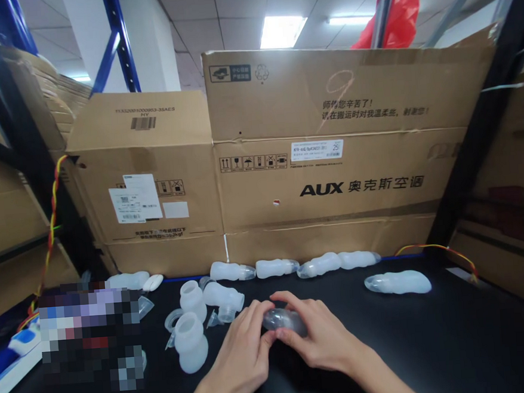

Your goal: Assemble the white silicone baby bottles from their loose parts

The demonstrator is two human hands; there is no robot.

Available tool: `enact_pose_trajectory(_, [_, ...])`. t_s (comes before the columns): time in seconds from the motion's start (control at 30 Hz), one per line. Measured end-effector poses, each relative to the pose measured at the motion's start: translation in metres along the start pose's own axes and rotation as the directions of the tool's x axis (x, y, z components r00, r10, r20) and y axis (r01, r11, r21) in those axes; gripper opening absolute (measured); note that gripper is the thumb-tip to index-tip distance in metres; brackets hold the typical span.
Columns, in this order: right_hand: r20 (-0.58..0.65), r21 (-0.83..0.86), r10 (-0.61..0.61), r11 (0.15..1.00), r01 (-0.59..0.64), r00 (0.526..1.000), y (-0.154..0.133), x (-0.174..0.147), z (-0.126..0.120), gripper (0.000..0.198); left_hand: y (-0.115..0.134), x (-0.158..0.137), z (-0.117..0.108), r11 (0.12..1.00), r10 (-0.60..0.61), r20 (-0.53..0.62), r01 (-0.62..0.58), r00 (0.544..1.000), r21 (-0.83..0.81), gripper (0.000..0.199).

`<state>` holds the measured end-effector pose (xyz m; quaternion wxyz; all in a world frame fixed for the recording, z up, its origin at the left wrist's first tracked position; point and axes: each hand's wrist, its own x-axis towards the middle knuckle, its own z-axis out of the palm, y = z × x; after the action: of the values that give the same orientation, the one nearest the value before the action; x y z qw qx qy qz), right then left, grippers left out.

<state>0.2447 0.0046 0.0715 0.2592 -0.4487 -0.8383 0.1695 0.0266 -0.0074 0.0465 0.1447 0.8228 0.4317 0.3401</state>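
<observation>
A clear, rounded plastic cap (283, 319) is held low over the black tabletop. My right hand (320, 333) curls around its right side, and my left hand (248, 344) presses fingertips and thumb against its left side. Whether a bottle body is attached behind the fingers is hidden. Left of my hands stand two open, milky squeeze bottles (191, 342) with wide necks. Close by, another milky bottle (224, 298) lies tipped with its neck down, beside a small clear funnel-like piece (214, 318) and a translucent ring (173, 319).
Several milky bottles with clear caps (276, 268) lie in a row along the back, and one more bottle (398, 283) lies at the right. Cardboard panels (333, 185) form the back wall. A pixelated patch hides things at left. Wires (52, 223) hang by the left post.
</observation>
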Motion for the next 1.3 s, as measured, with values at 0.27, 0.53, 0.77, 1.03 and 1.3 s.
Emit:
enact_pose_trajectory(0.27, [-0.153,-0.059,0.125,0.989,-0.135,0.980,0.024,0.012,-0.010,0.048,0.006,0.006,0.001,0.926,-0.254,-0.110,0.274,0.961,0.257,0.027])
enact_pose_trajectory(0.53, [-0.507,0.214,0.078,0.976,0.037,0.858,0.034,0.016,-0.005,0.032,-0.011,0.004,-0.001,0.709,-0.401,-0.230,0.459,0.887,0.536,0.070])
enact_pose_trajectory(0.77, [-0.284,0.577,0.152,0.816,0.042,0.947,0.021,0.015,0.005,0.043,0.010,-0.002,0.012,0.942,0.019,-0.280,0.077,0.960,0.327,0.075])
enact_pose_trajectory(1.03, [0.009,0.796,0.060,0.604,-0.043,0.998,0.016,0.012,0.024,0.042,0.009,-0.001,0.007,0.916,0.137,-0.190,-0.052,0.972,0.398,0.039])
enact_pose_trajectory(1.3, [0.073,0.868,0.150,0.478,-0.137,0.986,0.024,0.018,0.030,0.053,0.020,-0.005,0.010,0.974,-0.063,-0.116,0.087,0.991,0.211,0.035])
